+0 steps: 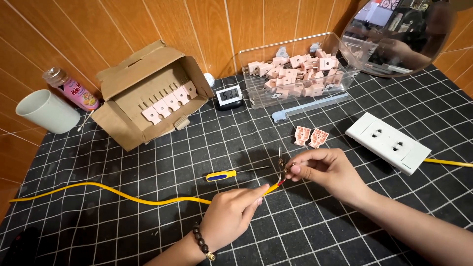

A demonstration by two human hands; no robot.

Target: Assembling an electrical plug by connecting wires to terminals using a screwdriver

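- Here, the mat [148,148], black with a white grid, carries all items; clock directions are read from the wire ends at frame centre.
- Box [148,93], cardboard, open, lies at 10 o'clock, well apart, with a row of pink plugs inside.
- Bin [300,69], clear plastic, sits at 12 o'clock, part full of the same pink plugs.
- Socket [389,143], white, double, lies at 3 o'clock, apart from both hands.
- Cable [123,195], yellow: its long axis runs from 9 o'clock, at the mat's left edge, towards centre, rising slightly at the stripped end.
- Left hand [231,214] is pinched shut on the cable just behind the stripped end, at 7 o'clock from it.
- Right hand [325,170] is closed, fingertips pinching the bare wire ends [283,170], which stand up at 12 o'clock from the sheath; this hand is the nearer to them.
- Screwdriver [231,174], blue and yellow handle, lies at 9 o'clock, just beside the wires, shaft pointing at them, untouched.
- Two plug halves [310,136], pink, lie open at 1 o'clock, near the right hand, not touching it.
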